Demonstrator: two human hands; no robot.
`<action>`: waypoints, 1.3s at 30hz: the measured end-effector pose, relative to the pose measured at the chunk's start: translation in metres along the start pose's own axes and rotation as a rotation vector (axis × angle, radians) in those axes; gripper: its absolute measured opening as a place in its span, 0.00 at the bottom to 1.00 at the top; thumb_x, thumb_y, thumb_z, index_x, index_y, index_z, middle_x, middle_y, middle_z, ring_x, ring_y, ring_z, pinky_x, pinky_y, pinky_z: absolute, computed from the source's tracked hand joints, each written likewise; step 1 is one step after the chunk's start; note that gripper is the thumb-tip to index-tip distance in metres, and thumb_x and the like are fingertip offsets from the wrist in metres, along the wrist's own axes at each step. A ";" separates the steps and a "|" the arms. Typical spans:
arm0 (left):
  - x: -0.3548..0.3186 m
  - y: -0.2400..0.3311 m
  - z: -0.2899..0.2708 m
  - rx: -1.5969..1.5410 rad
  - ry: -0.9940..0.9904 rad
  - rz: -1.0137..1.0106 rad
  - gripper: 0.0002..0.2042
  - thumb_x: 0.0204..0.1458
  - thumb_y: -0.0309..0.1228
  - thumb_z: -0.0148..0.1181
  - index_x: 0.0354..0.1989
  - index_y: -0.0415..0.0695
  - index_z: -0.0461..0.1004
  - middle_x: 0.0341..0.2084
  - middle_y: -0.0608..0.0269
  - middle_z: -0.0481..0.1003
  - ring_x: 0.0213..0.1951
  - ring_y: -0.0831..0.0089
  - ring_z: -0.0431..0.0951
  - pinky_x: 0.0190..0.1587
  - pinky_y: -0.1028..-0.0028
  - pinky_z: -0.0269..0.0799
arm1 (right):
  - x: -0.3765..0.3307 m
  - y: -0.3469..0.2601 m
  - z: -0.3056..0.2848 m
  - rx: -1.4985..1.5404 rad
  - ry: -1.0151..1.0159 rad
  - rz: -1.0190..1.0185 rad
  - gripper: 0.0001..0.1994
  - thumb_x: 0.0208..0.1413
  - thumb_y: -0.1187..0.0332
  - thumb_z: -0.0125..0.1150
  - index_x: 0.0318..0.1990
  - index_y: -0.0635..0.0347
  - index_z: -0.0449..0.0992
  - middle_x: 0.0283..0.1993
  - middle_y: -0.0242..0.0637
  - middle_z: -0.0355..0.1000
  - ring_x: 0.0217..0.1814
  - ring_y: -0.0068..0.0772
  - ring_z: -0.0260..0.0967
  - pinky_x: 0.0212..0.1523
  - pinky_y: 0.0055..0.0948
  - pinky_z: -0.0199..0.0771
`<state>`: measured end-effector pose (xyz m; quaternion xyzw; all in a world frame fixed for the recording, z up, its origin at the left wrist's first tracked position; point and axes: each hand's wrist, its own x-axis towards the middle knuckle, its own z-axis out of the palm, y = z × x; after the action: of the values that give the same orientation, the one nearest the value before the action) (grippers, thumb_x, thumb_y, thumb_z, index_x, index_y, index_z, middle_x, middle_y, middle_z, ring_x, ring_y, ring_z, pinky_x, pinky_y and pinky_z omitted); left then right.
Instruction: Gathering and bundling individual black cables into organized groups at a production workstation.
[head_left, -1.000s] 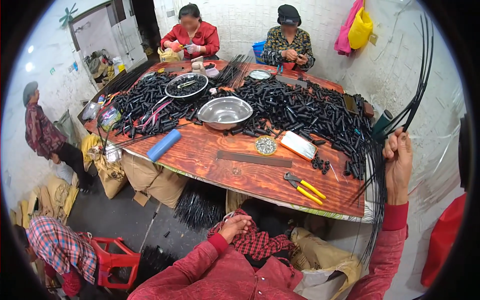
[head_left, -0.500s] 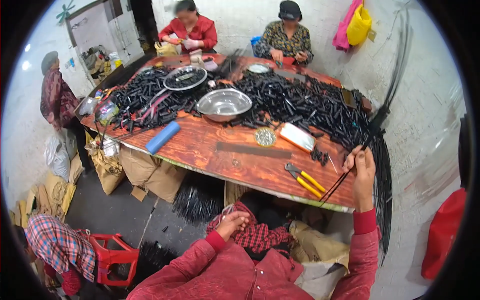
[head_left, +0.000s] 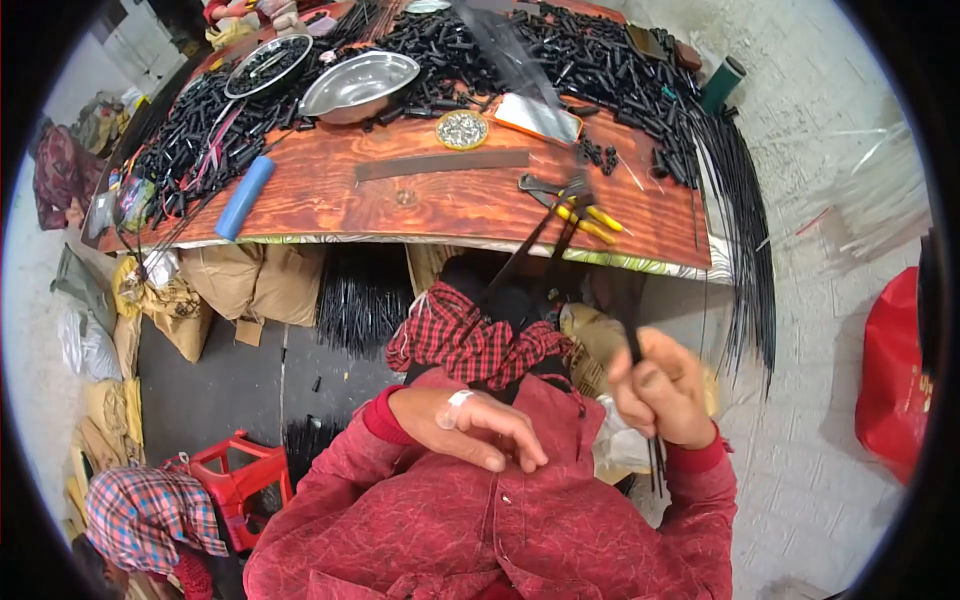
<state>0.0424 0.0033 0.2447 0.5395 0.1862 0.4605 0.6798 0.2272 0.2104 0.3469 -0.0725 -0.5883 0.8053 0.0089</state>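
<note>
My right hand [head_left: 665, 390] is closed around a few thin black rods [head_left: 632, 335], in front of my chest on the right. Their lower ends stick out below the fist; the upper part is smeared by motion toward the table. My left hand [head_left: 470, 425] hovers before my jacket, fingers stretched out and holding nothing, with a white plaster on its back. Across from both hands, cutting pliers [head_left: 590, 228] with yellow handles lie near the front edge of the wooden table [head_left: 320, 185].
Heaped black tubular pieces [head_left: 600, 65] cover the table's far side, around a steel bowl [head_left: 360, 85]. Nearer are a tin of small metal bits [head_left: 461, 129], a phone [head_left: 537, 118] and a blue roll [head_left: 245, 198]. Long black rods [head_left: 740, 220] hang off the right edge. A red stool [head_left: 240, 455] stands lower left.
My right hand has come down and toward me from the table's right edge, still holding the rods. My left hand has gone from curled to stretched fingers. The view has tilted downward.
</note>
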 end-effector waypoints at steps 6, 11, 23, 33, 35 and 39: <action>0.000 -0.029 0.007 0.014 0.607 -0.136 0.18 0.67 0.35 0.55 0.61 0.40 0.71 0.46 0.63 0.78 0.51 0.75 0.75 0.56 0.71 0.70 | 0.042 0.090 -0.007 -0.285 0.130 0.233 0.12 0.71 0.65 0.49 0.46 0.66 0.73 0.22 0.26 0.64 0.21 0.15 0.58 0.24 0.20 0.60; -0.006 -0.074 -0.023 -0.063 1.065 -0.074 0.20 0.68 0.39 0.53 0.62 0.39 0.70 0.46 0.60 0.78 0.49 0.73 0.78 0.53 0.71 0.74 | 0.056 0.161 -0.029 -0.494 0.215 0.111 0.10 0.68 0.68 0.54 0.45 0.68 0.73 0.24 0.33 0.69 0.23 0.20 0.63 0.26 0.27 0.65; 0.030 -0.041 -0.043 -0.083 1.213 0.121 0.17 0.66 0.33 0.56 0.58 0.37 0.73 0.44 0.56 0.81 0.42 0.74 0.81 0.48 0.73 0.76 | 0.064 0.135 -0.013 -0.277 0.227 0.056 0.11 0.71 0.65 0.51 0.44 0.65 0.73 0.22 0.26 0.67 0.22 0.15 0.61 0.23 0.21 0.62; 0.033 -0.052 -0.059 -0.151 1.216 0.134 0.18 0.66 0.24 0.50 0.63 0.36 0.65 0.47 0.52 0.81 0.44 0.75 0.81 0.48 0.75 0.77 | 0.074 0.148 -0.019 -0.146 0.235 0.176 0.11 0.72 0.62 0.50 0.44 0.62 0.71 0.26 0.27 0.68 0.24 0.13 0.62 0.24 0.16 0.63; 0.034 -0.044 -0.054 -0.104 1.208 0.158 0.20 0.66 0.27 0.53 0.65 0.37 0.63 0.48 0.48 0.80 0.47 0.70 0.81 0.51 0.71 0.77 | 0.072 0.143 -0.014 -0.181 0.254 0.146 0.11 0.72 0.63 0.51 0.43 0.62 0.71 0.26 0.27 0.68 0.24 0.13 0.62 0.24 0.16 0.63; 0.040 -0.021 -0.045 -0.110 1.192 0.223 0.16 0.68 0.33 0.52 0.59 0.36 0.69 0.46 0.48 0.81 0.44 0.70 0.83 0.48 0.71 0.79 | 0.068 0.118 -0.006 -0.287 0.262 0.076 0.09 0.70 0.66 0.53 0.41 0.62 0.72 0.24 0.27 0.70 0.22 0.13 0.63 0.23 0.16 0.63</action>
<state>0.0376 0.0615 0.2202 0.1690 0.4529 0.7608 0.4330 0.1690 0.1871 0.2262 -0.1995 -0.6878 0.6965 0.0447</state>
